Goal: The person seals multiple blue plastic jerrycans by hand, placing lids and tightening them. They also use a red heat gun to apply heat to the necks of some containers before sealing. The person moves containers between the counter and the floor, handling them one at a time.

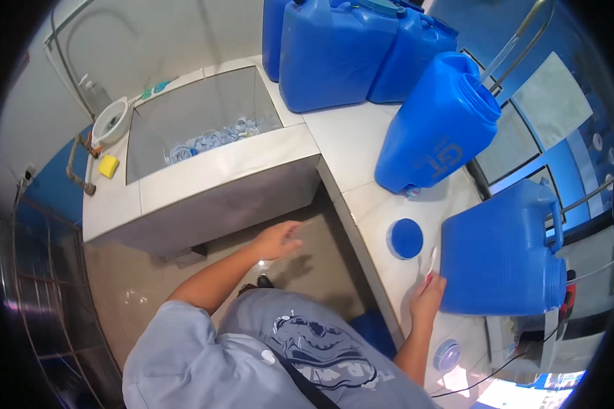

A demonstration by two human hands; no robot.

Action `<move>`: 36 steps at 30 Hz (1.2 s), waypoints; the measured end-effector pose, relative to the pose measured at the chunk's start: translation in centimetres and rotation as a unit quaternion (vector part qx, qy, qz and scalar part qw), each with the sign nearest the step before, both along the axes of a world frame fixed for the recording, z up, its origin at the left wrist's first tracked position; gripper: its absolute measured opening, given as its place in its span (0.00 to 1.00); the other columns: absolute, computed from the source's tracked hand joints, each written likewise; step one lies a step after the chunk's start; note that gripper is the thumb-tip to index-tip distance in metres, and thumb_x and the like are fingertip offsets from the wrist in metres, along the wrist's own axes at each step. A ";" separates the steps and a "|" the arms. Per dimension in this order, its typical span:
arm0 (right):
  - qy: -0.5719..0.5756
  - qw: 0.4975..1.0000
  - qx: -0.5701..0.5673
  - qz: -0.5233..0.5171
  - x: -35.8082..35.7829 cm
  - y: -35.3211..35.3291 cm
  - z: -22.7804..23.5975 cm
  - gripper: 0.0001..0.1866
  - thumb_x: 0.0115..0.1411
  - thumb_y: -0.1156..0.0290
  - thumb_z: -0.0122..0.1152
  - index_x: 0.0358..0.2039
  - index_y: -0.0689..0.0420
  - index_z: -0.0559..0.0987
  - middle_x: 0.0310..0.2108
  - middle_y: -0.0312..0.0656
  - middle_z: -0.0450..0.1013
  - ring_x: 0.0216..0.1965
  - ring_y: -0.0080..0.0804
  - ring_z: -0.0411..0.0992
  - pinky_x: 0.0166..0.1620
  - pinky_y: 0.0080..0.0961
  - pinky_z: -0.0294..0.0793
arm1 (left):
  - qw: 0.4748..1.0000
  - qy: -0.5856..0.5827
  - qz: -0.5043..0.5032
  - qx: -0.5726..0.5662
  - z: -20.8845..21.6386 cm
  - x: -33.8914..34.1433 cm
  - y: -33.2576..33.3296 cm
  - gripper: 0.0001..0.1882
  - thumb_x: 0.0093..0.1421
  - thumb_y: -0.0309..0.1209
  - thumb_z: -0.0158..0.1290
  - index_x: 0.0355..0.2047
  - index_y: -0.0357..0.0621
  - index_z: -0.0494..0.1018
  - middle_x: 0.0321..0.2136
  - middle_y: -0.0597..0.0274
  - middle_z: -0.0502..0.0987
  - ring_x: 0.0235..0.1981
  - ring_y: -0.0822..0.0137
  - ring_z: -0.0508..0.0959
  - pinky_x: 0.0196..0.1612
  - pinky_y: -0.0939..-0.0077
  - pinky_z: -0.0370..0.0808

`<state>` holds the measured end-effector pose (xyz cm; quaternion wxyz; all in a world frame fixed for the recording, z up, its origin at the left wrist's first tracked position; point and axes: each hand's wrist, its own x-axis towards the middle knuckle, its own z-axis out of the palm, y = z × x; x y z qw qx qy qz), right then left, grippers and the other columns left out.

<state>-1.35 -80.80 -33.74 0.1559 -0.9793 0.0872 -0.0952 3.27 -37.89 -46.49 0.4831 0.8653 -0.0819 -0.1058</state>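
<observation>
On ctr (338, 140), lettered blue jug (426, 126); R hand (426, 297) w/ white stick (432, 260).

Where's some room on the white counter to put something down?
Bare white tile shows between the basin and the blue jugs, and along the basin's front ledge. It's crowded near the right hand: a blue lid and big jug sit close.

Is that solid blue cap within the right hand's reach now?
Probably yes: the solid blue cap lies near the right hand across bare counter, though that hand holds a slim white object.
</observation>
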 end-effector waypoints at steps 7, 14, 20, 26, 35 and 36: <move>-0.013 0.964 0.139 0.227 9.8 15.3 3.0 0.16 0.67 0.74 0.50 0.54 0.59 0.74 0.45 0.55 0.76 0.48 0.56 0.74 0.51 0.46 0.73 | 0.959 0.174 0.205 0.095 -11.2 -9.0 19.6 0.33 0.62 0.44 0.62 0.60 0.34 0.68 0.51 0.43 0.79 0.52 0.51 0.80 0.57 0.60 0.75; 0.020 0.921 0.120 0.369 19.5 26.3 2.6 0.15 0.67 0.74 0.54 0.53 0.58 0.77 0.42 0.51 0.77 0.45 0.53 0.75 0.49 0.42 0.75 | 0.891 0.319 0.318 -0.050 -13.6 -18.7 22.7 0.31 0.63 0.38 0.61 0.59 0.29 0.66 0.42 0.52 0.80 0.48 0.64 0.79 0.52 0.69 0.76; -0.054 0.922 0.178 0.339 29.0 30.9 2.2 0.14 0.62 0.68 0.63 0.47 0.58 0.80 0.38 0.49 0.77 0.39 0.47 0.76 0.45 0.41 0.76 | 0.898 0.269 0.302 -0.174 -1.4 -13.9 23.2 0.33 0.66 0.34 0.60 0.66 0.34 0.61 0.55 0.53 0.74 0.54 0.64 0.75 0.58 0.70 0.73; -0.151 0.930 0.278 0.185 39.7 31.4 4.2 0.14 0.62 0.62 0.70 0.39 0.60 0.82 0.32 0.42 0.75 0.27 0.29 0.69 0.32 0.27 0.70 | 0.927 0.151 0.262 -0.221 12.1 -1.6 25.0 0.37 0.64 0.37 0.62 0.68 0.39 0.59 0.59 0.52 0.72 0.58 0.63 0.73 0.61 0.65 0.71; -0.157 0.790 0.571 0.156 46.5 36.3 0.6 0.12 0.67 0.70 0.62 0.46 0.61 0.73 0.55 0.44 0.74 0.38 0.22 0.66 0.46 0.25 0.72 | 0.967 -0.171 0.187 -0.002 24.9 27.2 27.9 0.26 0.65 0.36 0.60 0.60 0.39 0.69 0.51 0.56 0.79 0.53 0.65 0.78 0.59 0.67 0.73; -0.157 0.756 0.614 0.164 45.7 36.5 0.2 0.12 0.66 0.71 0.62 0.46 0.62 0.72 0.57 0.44 0.72 0.40 0.23 0.66 0.48 0.26 0.72 | 0.952 -0.226 0.203 0.012 26.5 31.1 28.0 0.24 0.68 0.36 0.58 0.60 0.38 0.69 0.51 0.56 0.79 0.52 0.65 0.78 0.58 0.68 0.74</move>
